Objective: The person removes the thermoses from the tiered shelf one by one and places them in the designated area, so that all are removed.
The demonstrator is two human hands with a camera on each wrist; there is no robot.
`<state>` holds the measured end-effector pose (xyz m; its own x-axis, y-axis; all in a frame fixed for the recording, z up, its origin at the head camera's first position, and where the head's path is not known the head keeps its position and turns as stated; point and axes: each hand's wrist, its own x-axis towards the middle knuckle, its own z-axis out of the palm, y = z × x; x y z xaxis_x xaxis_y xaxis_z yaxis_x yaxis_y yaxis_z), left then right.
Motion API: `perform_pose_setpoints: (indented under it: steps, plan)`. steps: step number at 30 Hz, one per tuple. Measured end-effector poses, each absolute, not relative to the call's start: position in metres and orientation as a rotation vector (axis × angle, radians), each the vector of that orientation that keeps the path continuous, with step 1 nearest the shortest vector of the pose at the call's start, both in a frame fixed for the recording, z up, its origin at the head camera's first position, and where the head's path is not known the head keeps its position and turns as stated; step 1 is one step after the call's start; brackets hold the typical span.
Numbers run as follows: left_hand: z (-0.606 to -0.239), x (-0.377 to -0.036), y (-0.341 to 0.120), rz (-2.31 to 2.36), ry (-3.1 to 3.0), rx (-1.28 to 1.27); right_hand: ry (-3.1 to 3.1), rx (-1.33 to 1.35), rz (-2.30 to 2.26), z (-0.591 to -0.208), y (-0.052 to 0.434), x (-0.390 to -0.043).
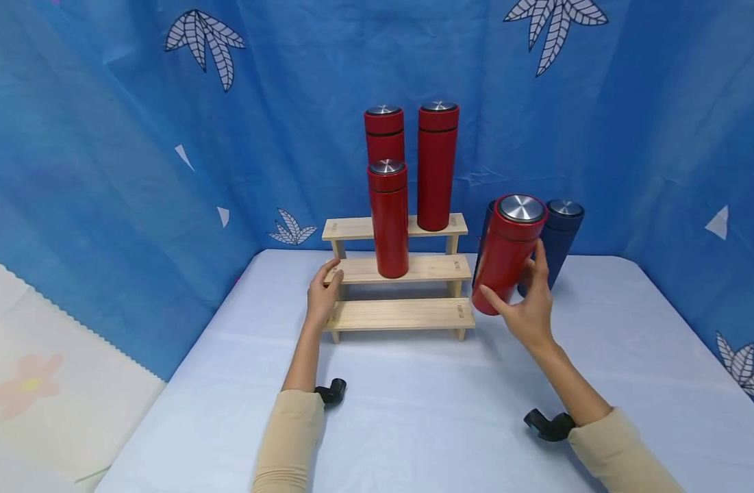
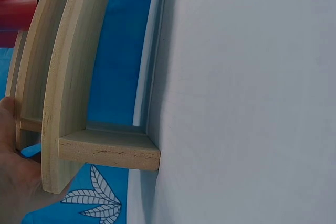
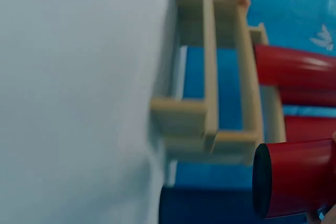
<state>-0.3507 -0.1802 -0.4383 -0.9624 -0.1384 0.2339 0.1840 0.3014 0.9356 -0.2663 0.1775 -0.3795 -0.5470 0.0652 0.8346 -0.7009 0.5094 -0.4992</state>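
My right hand [image 1: 533,315] grips a red thermos [image 1: 509,253] with a silver lid, held tilted to the right of a three-tier wooden shelf rack [image 1: 401,315]. In the right wrist view the dark base of this thermos [image 3: 302,179] hangs beside the rack's end. My left hand [image 1: 322,294] holds the left end of the middle tier, thumb and fingers around the board. On the middle tier stands another red thermos [image 1: 389,226]. Two more stand on the top tier, one at the right [image 1: 438,171], the other partly hidden behind the middle one.
Behind the held thermos, two dark blue thermoses stand on the white-covered table [image 1: 413,411]; one blue thermos [image 1: 564,236] shows at the right, the other is mostly hidden. A blue leaf-print cloth [image 1: 327,103] hangs behind and at the sides. Each wrist wears a black camera mount.
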Motion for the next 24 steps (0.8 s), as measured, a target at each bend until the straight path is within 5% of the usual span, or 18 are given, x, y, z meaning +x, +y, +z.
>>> perform_pose_setpoints:
  steps: [9,24]
  plan:
    - [-0.439,-0.351,-0.178,-1.718,-2.299,-0.018,-2.038,0.242,1.098,-0.426,0.258,-0.268]
    - [-0.439,-0.351,-0.179,-1.709,-2.293,-0.04,-2.146,0.064,1.155,-0.452,0.285,-0.274]
